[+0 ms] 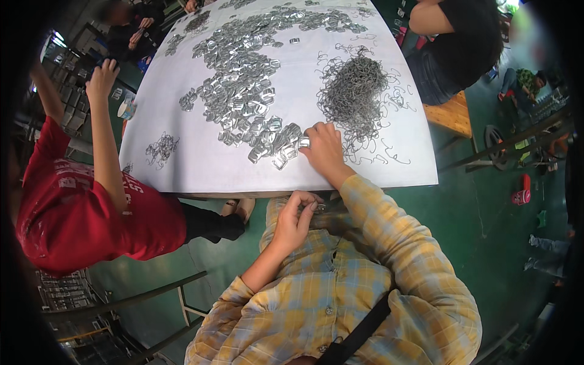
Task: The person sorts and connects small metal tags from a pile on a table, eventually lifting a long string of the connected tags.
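Observation:
My right hand [324,151] rests at the near edge of a pile of flat silver metal buckles [240,97], its fingers closed on a silver buckle [304,142]. Just below the table's front edge, over my lap, my left hand [294,224] has its fingers curled together. A small shiny bit shows at its fingertips, too small to name. Beyond my right hand lies a tangled heap of thin bent wire hooks [356,91], with loose ones scattered around it.
The white-covered table [182,173] carries a small cluster of wire hooks [162,150] at left and a paper cup [126,109] by its edge. A person in red [121,225] stands at left, one in black [462,48] at right. A wooden bench [450,114] stands beside the table.

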Motion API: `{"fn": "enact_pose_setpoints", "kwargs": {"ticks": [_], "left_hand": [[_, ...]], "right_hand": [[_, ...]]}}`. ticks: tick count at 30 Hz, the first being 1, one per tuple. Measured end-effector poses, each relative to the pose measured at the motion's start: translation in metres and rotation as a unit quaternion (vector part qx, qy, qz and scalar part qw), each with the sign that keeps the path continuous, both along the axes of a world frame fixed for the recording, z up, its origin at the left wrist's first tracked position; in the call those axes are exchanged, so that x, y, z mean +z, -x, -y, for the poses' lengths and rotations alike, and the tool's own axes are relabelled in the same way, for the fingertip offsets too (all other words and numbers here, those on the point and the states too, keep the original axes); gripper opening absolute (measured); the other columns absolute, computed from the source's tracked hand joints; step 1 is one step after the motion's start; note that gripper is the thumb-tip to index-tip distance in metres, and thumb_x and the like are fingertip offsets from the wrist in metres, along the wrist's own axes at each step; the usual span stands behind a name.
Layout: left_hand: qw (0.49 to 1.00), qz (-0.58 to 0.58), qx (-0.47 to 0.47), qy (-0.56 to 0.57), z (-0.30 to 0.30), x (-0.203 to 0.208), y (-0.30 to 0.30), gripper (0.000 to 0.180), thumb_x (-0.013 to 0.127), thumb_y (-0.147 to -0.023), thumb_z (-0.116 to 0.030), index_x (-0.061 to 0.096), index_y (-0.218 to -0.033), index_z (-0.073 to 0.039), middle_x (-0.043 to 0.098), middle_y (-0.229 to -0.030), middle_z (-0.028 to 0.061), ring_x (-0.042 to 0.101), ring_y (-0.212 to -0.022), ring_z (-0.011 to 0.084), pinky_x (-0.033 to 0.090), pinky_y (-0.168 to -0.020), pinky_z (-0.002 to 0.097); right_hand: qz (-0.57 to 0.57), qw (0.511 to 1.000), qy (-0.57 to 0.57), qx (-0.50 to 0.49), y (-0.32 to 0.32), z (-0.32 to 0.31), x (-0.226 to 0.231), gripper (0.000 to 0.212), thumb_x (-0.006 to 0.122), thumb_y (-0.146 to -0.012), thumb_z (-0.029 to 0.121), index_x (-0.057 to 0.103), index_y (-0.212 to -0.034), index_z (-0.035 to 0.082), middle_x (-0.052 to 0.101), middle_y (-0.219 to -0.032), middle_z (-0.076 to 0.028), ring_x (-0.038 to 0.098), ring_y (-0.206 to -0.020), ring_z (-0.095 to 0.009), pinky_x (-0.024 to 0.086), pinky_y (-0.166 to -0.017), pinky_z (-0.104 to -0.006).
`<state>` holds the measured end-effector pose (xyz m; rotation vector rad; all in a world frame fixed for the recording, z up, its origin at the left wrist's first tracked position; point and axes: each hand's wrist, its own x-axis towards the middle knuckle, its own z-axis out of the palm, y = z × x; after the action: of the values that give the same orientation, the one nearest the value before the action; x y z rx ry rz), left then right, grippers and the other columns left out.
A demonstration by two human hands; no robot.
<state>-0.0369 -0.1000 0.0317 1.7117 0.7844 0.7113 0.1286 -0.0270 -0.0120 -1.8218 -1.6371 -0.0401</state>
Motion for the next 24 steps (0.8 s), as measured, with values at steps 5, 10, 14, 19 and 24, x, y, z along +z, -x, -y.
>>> {"fn": "enact_pose_setpoints", "kwargs": {"ticks": [5, 10, 14, 19, 24], "left_hand": [[1.000, 0.014, 0.017, -0.013, -0.002, -0.006, -0.001, 0.005, 0.049, -0.088, 0.001, 0.048, -0.092, 0.000, 0.062, -0.093, 0.0111, 0.056, -0.084, 0.0157, 0.044, -0.078, 0.0277], [0.997, 0.015, 0.028, -0.077, -0.005, -0.005, -0.010, 0.008, 0.052, -0.085, 0.003, 0.049, -0.092, 0.000, 0.062, -0.090, 0.0119, 0.058, -0.079, 0.0213, 0.046, -0.074, 0.0293], [0.995, -0.006, 0.015, -0.102, -0.003, -0.002, -0.015, 0.009, 0.054, -0.082, 0.003, 0.050, -0.090, 0.000, 0.060, -0.085, 0.0134, 0.057, -0.077, 0.0284, 0.045, -0.071, 0.0329], [0.987, -0.056, 0.022, -0.146, 0.001, -0.002, -0.017, 0.007, 0.055, -0.082, 0.002, 0.052, -0.087, -0.002, 0.057, -0.080, 0.0135, 0.056, -0.075, 0.0307, 0.044, -0.068, 0.0346], [0.998, -0.033, -0.052, 0.011, -0.009, -0.006, -0.005, 0.014, 0.062, -0.078, -0.002, 0.058, -0.091, -0.001, 0.059, -0.079, 0.0115, 0.057, -0.071, 0.0250, 0.045, -0.063, 0.0306]], "right_hand": [[-0.235, 0.967, 0.069, 0.077, -0.007, 0.036, 0.018, 0.023, 0.068, -0.073, 0.009, 0.064, -0.095, 0.005, 0.061, -0.081, -0.011, 0.057, -0.070, -0.024, 0.045, -0.064, -0.0340], [-0.364, 0.912, 0.123, 0.145, -0.019, 0.091, 0.055, 0.034, 0.063, -0.075, 0.000, 0.061, -0.108, 0.005, 0.059, -0.074, -0.007, 0.055, -0.063, -0.016, 0.046, -0.060, -0.0265], [-0.420, 0.883, 0.146, 0.151, -0.017, 0.113, 0.069, 0.038, 0.062, -0.075, -0.005, 0.060, -0.112, 0.006, 0.052, -0.076, 0.002, 0.043, -0.062, -0.005, 0.041, -0.058, -0.0204], [-0.420, 0.893, 0.110, 0.116, -0.008, 0.123, 0.074, 0.029, 0.063, -0.075, -0.002, 0.061, -0.104, 0.004, 0.057, -0.073, -0.005, 0.054, -0.060, -0.013, 0.047, -0.059, -0.0262], [-0.265, 0.952, 0.070, 0.138, -0.004, 0.129, 0.072, 0.023, 0.063, -0.073, 0.003, 0.062, -0.095, 0.006, 0.062, -0.079, -0.009, 0.062, -0.067, -0.023, 0.049, -0.060, -0.0320]]}}
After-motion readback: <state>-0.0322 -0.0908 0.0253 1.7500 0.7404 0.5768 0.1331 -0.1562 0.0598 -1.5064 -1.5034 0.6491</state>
